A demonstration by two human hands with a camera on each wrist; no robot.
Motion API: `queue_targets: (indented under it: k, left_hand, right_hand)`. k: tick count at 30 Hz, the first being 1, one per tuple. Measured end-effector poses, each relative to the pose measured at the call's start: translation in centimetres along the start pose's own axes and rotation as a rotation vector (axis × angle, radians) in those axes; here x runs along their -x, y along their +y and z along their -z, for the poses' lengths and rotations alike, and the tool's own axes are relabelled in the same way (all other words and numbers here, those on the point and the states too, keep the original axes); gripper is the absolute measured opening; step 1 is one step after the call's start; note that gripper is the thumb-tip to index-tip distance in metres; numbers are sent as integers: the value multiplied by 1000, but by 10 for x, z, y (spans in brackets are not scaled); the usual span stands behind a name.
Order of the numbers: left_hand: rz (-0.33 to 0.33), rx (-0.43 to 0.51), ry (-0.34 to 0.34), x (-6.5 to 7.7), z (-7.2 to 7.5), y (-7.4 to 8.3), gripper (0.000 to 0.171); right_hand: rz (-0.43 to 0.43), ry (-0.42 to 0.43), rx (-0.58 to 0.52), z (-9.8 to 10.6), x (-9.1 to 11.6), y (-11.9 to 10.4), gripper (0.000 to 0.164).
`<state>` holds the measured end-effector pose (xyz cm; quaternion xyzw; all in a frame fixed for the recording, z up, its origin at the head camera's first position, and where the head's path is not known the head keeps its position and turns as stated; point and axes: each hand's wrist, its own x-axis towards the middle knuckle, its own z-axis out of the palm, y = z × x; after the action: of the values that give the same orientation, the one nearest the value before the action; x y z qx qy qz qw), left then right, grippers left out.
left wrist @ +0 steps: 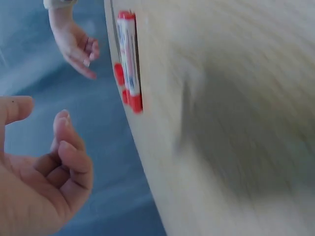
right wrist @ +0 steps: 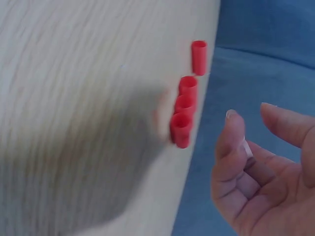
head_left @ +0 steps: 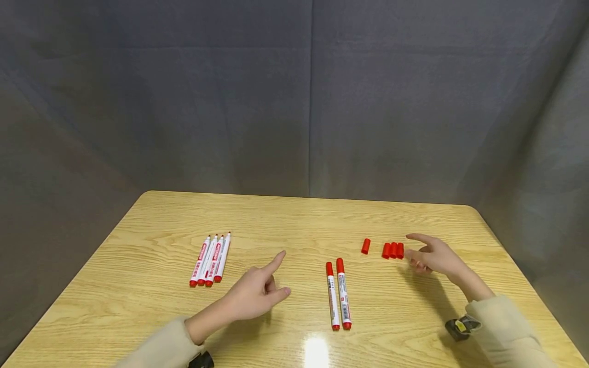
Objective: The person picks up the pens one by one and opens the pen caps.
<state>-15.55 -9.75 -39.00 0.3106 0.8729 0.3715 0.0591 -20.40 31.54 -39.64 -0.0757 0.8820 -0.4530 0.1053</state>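
My left hand [head_left: 252, 295] is over the table left of centre, holding nothing, its index finger and thumb spread apart and the other fingers bent. Two capped red-and-white markers [head_left: 343, 296] lie side by side to its right. At its upper left rest several uncapped markers [head_left: 213, 261], red tips facing away. My right hand [head_left: 434, 256] hovers just right of three red marker caps [head_left: 393, 250] lying together. Thumb and index finger are apart, with nothing between them. One more red cap [right wrist: 199, 58] lies a little apart from that group.
The wooden table [head_left: 285, 220] has rounded far corners, with a grey curtain [head_left: 230, 102] behind and beside it. A dark wrist device [head_left: 461, 327] is strapped by the right sleeve. A bright reflection shows at the table's near side.
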Motion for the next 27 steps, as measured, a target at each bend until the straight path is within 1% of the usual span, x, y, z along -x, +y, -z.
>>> queue_targets:
  k: [5,10,14,18,21,24,27]
  left_hand:
    - [5,65,-89,-10,-20,7,78]
    - [44,86,-162,-20,-39,12,82]
    - [77,107,-208,-29,-52,13,82]
    - [128,155,-246,-38,-65,12,83]
    - [154,194,-263,-44,-75,11,85]
    - [168,148,-258,-50,-81,13,86]
    - [182,66,-247,-55,-86,16,87]
  right_hand:
    - [31,11,24,1,9,-13,58]
    - [62,42,62,2,18,-28,58]
    - [74,53,68,2,26,-39,59]
    - [95,53,64,2,34,-48,59]
    - [113,61,76,0,40,-54,57]
    - [139,75,83,-4,46,-62,56]
    - [179,88,87,-8,50,-70,55]
